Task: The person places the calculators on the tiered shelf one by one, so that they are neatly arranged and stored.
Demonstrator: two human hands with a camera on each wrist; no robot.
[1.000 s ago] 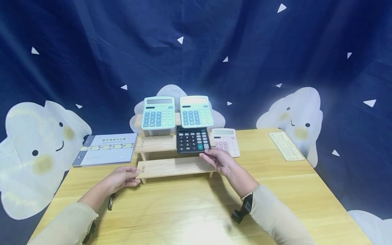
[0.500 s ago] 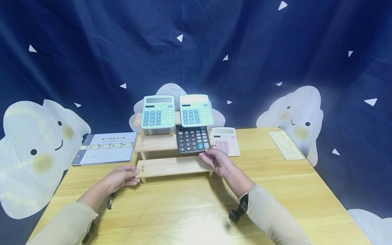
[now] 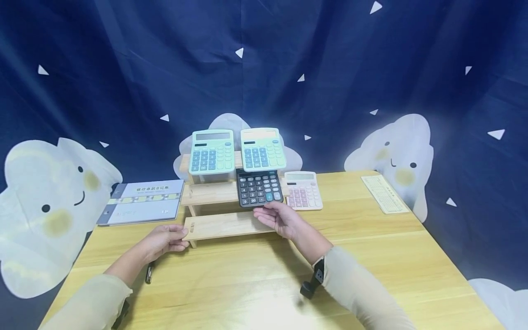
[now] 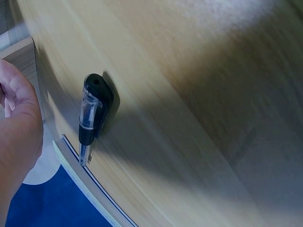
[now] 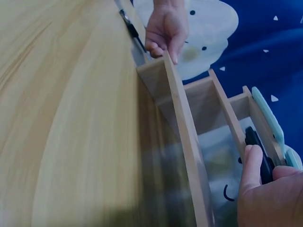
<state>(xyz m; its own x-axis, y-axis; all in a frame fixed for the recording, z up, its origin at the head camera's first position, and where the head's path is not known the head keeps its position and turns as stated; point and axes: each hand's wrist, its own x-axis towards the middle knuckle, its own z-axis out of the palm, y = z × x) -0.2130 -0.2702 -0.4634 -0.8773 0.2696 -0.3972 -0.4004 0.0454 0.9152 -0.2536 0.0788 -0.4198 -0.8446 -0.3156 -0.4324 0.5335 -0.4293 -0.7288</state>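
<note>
A black calculator [image 3: 249,185] leans on the middle step of a three-step wooden stand [image 3: 227,226]. My right hand [image 3: 286,222] is at its lower edge; in the right wrist view the thumb and a finger of that hand [image 5: 272,201] lie on either side of the black calculator [image 5: 253,137]. With my left hand [image 3: 162,243] I pinch the left end of the lowest step, seen also in the right wrist view, where the hand [image 5: 166,30] holds the end of the stand [image 5: 182,118]. Two mint-green calculators [image 3: 212,153] [image 3: 264,151] stand on the top step.
A pink-and-white calculator [image 3: 304,192] is right of the stand, on the wooden table [image 3: 231,284]. A booklet [image 3: 142,201] lies left, a printed card [image 3: 383,195] far right, and a pen [image 3: 149,272] near my left wrist. Behind hangs a blue curtain [image 3: 264,68].
My right hand has slid left along the black calculator's lower edge, from its corner towards the middle. The calculator looks almost unmoved. My left hand stays at the stand's end.
</note>
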